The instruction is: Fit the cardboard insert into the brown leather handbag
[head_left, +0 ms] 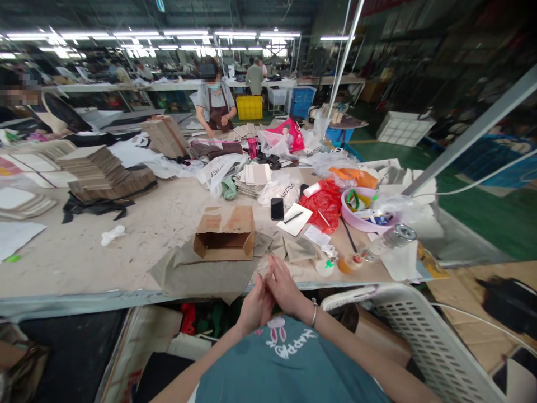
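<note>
My left hand (255, 305) and my right hand (284, 286) are pressed together, palm to palm, just below the table's front edge and above my teal shirt. The fingers lie flat against each other and nothing shows between them. A bracelet sits on my right wrist. Straight ahead on the table lies a small open cardboard box (225, 233) on its side, resting on a sheet of brown paper (201, 272). Folded brown paper pieces (293, 248) lie just right of the box.
A black phone (277, 208), a white card with a pen (295, 218), a red plastic bag (325, 204) and a pink basin (356, 215) crowd the right side. Stacks of flat cardboard (98, 168) stand at left. Another person in an apron (216, 103) works at the far end. A white plastic chair (419, 336) is at my right.
</note>
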`<state>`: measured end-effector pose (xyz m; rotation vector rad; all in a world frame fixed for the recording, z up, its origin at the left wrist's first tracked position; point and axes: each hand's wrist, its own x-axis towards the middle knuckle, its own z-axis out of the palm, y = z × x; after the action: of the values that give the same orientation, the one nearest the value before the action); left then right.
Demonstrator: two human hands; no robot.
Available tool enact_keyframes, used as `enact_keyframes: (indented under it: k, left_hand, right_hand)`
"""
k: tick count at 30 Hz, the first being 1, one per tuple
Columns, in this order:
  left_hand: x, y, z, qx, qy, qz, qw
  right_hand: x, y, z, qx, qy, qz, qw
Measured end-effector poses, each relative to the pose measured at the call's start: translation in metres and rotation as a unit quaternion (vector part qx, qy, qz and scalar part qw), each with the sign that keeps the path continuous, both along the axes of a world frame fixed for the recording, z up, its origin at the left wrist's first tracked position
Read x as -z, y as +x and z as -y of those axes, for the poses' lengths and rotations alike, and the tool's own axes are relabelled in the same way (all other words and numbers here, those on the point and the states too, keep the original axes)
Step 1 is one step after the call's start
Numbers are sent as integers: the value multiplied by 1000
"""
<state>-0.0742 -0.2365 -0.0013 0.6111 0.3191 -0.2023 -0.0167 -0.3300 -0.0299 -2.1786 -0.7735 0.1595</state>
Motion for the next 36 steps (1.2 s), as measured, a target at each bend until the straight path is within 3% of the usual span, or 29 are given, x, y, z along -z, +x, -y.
enact_keyframes:
  k: [3, 7, 11, 14, 16, 18, 22, 27, 30, 33, 36]
  left_hand:
    - [-4, 5, -11, -64, 5, 10, 998]
    - [-3, 13, -26, -89, 32, -5, 996]
    - [5, 16, -39, -116, 155, -61, 979]
    - [13, 18, -48, -131, 275, -45, 951]
    - [17, 20, -54, -118, 357, -23, 926]
    - [20, 23, -57, -83, 381, -21, 921]
    - [24, 28, -60, -69, 291, -47, 953]
    - [34, 34, -82, -141, 173, -116, 968]
    - [37, 32, -96, -180, 87, -139, 970]
    - [32, 24, -95, -118, 2, -103, 988]
    - [21, 17, -84, -33, -17, -67, 997]
  right_hand:
    - [-8, -11, -1, -23, -10, 87, 996]
    - [-23, -14, -2, -42, -73, 183, 980]
    - [-31, -5, -1, -58, -117, 245, 961]
    - [-32, 1, -3, -90, -135, 285, 945]
    - [-32, 4, -5, -107, -142, 303, 936]
    - [-31, 7, -8, -116, -149, 315, 930]
    - [-32, 9, -13, -138, -150, 340, 918]
    - [-36, 9, -16, -193, -76, 351, 913]
    - [-36, 10, -14, -170, -16, 284, 944]
    - [-34, 13, -16, -50, 42, 179, 982]
    - [-35, 14, -21, -29, 65, 133, 989]
